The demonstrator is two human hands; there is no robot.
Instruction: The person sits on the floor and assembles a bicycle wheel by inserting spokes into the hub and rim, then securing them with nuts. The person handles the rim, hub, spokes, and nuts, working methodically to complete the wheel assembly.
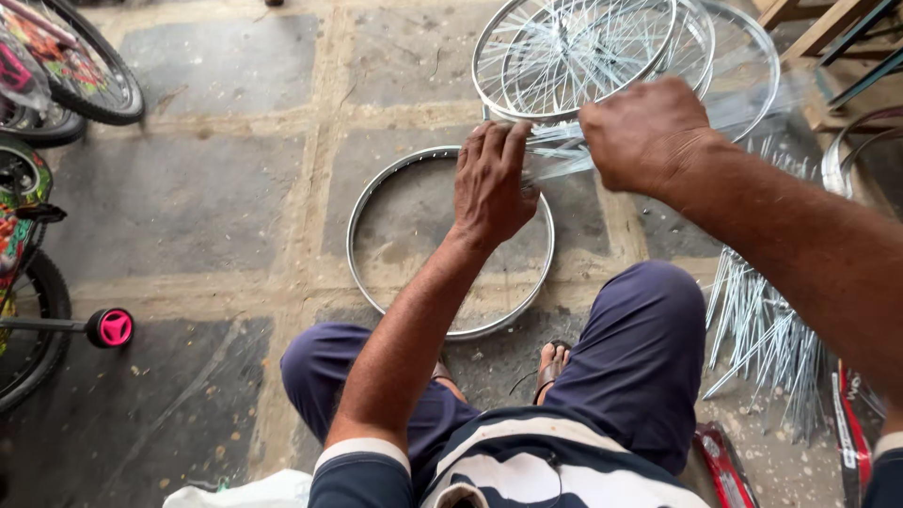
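Observation:
My left hand (pixel 491 181) and my right hand (pixel 645 132) are both closed on a bundle of thin silver spokes in clear wrapping (pixel 557 153), held between them above the floor. Below the hands a bare silver bicycle rim (pixel 367 193) lies flat on the stone floor in front of my knees. Just beyond the hands lie spoked silver wheels (pixel 574 56), stacked and overlapping.
A heap of loose silver spokes (pixel 767 329) lies on the floor at the right. Children's bicycles stand at the left, with a black tyre (pixel 99 80) and a pink training wheel (pixel 113 327). Wooden frames (pixel 818 28) stand at the top right. Red packets (pixel 724 466) lie by my right leg.

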